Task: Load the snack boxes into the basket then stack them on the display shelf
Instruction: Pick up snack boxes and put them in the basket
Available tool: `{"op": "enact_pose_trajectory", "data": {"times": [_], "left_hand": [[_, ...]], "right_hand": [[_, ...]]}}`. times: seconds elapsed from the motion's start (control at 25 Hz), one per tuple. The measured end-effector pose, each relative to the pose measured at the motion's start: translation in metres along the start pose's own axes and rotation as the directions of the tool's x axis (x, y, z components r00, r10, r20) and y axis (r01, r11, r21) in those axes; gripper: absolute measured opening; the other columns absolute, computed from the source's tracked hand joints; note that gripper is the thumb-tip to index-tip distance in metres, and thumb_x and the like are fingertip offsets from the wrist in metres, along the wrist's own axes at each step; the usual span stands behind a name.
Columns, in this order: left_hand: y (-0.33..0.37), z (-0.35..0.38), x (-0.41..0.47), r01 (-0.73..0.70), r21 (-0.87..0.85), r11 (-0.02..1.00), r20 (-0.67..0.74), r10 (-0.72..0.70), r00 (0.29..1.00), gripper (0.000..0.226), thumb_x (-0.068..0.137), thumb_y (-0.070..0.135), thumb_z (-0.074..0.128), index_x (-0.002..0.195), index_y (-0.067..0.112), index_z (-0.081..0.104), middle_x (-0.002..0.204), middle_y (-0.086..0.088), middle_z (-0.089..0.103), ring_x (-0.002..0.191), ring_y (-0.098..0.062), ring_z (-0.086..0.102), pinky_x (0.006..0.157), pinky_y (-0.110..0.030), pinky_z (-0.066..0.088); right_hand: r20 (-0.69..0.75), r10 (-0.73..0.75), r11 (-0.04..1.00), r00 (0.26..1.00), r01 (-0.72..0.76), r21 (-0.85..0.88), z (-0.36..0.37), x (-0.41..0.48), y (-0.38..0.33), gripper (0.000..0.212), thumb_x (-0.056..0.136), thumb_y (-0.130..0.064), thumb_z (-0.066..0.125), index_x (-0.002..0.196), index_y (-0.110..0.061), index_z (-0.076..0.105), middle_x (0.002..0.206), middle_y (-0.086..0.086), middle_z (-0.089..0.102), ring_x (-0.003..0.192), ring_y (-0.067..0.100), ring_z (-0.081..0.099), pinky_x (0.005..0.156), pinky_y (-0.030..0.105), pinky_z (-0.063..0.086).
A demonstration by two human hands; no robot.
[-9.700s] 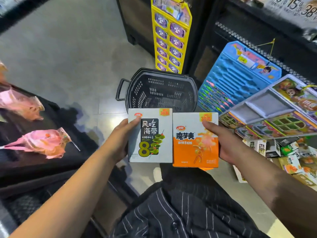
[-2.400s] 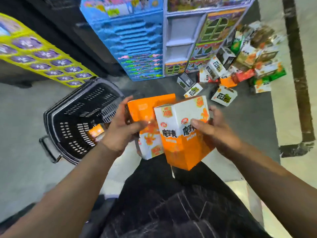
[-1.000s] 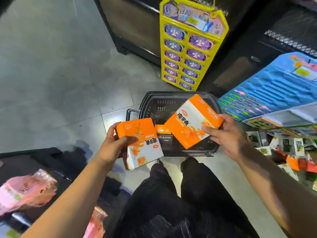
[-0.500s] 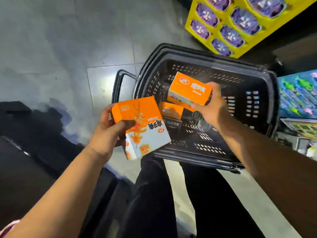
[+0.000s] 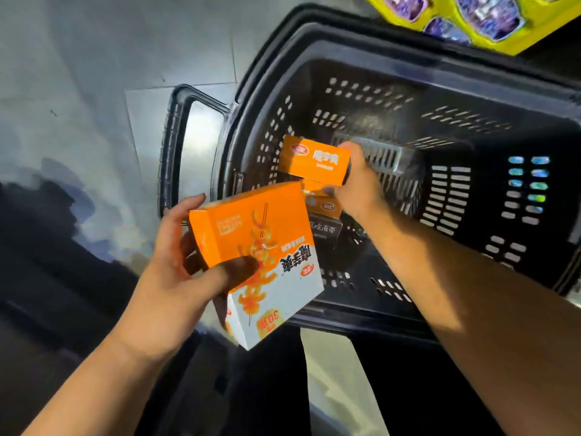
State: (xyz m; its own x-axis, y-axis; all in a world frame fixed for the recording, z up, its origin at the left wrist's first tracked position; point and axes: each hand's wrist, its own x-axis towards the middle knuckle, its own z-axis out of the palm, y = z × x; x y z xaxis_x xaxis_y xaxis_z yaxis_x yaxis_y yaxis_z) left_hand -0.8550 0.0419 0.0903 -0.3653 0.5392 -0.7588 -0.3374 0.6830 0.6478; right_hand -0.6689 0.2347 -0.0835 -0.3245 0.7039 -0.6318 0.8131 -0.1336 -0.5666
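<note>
Inside the black basket (image 5: 440, 99), right hand (image 5: 361, 187) gripping an orange snack box (image 5: 314, 160) above two boxes already lying there (image 5: 323, 215), left hand (image 5: 176, 278) clutching another orange box (image 5: 257, 247) just outside the rim

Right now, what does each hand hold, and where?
Left hand: the near orange box, at its left edge, thumb on its face. Right hand: the far orange box, by its right end.
</note>
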Motion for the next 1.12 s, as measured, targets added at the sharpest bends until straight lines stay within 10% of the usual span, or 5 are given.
{"op": "enact_pose_trajectory", "data": {"times": [0.16,0.68,0.8,0.92,1.12], "left_hand": [[0.0,-0.001,0.008,-0.044,0.019,0.999,0.057,0.043,0.997,0.079,0.056,0.027,0.088,0.12,0.055,0.05,0.119,0.0,0.067,0.114,-0.024,0.064,0.092,-0.053,0.052],[0.018,0.003,0.02,-0.127,0.098,0.987,0.044,0.123,0.991,0.083,0.055,0.032,0.084,0.127,0.048,0.047,0.123,0.0,0.065,0.117,-0.026,0.061,0.093,-0.059,0.05],[0.027,0.014,0.029,-0.161,0.071,0.984,0.1,0.153,0.983,0.084,0.053,0.029,0.084,0.126,0.049,0.049,0.122,0.002,0.065,0.116,-0.025,0.062,0.089,-0.05,0.055],[0.042,0.032,0.043,-0.145,0.05,0.988,0.198,0.133,0.971,0.095,0.044,0.03,0.091,0.127,0.047,0.049,0.119,0.004,0.066,0.114,-0.022,0.063,0.086,-0.037,0.058],[0.071,0.059,0.078,-0.124,0.115,0.986,0.411,0.066,0.909,0.089,0.054,0.018,0.085,0.128,0.046,0.046,0.127,-0.001,0.059,0.117,-0.024,0.061,0.083,-0.04,0.058]], "right_hand": [[0.085,0.025,0.995,0.996,-0.017,-0.098,0.017,0.019,0.015,0.062,0.082,-0.014,0.071,0.125,-0.039,0.035,0.1,0.0,0.063,0.092,0.024,0.062,0.08,0.049,0.053],[0.274,0.15,0.988,0.95,-0.14,-0.058,0.011,0.032,0.019,0.095,0.087,-0.008,0.062,0.151,-0.045,0.003,0.143,0.005,0.047,0.119,0.027,0.054,0.097,0.048,0.049],[0.215,0.127,0.975,0.968,-0.161,0.151,-0.003,0.015,0.011,0.069,0.093,-0.018,0.059,0.147,-0.042,0.023,0.139,0.001,0.051,0.119,0.023,0.055,0.093,0.044,0.052],[0.26,0.069,0.829,0.963,-0.201,0.522,-0.036,-0.017,-0.017,0.036,0.099,-0.033,0.053,0.134,-0.029,0.051,0.132,-0.004,0.057,0.118,0.009,0.055,0.088,0.025,0.046],[0.546,-0.124,0.466,0.829,-0.437,0.769,-0.098,-0.048,-0.039,0.068,0.073,-0.038,0.073,0.136,-0.033,0.048,0.139,0.003,0.057,0.121,0.023,0.06,0.096,0.052,0.05]]}}
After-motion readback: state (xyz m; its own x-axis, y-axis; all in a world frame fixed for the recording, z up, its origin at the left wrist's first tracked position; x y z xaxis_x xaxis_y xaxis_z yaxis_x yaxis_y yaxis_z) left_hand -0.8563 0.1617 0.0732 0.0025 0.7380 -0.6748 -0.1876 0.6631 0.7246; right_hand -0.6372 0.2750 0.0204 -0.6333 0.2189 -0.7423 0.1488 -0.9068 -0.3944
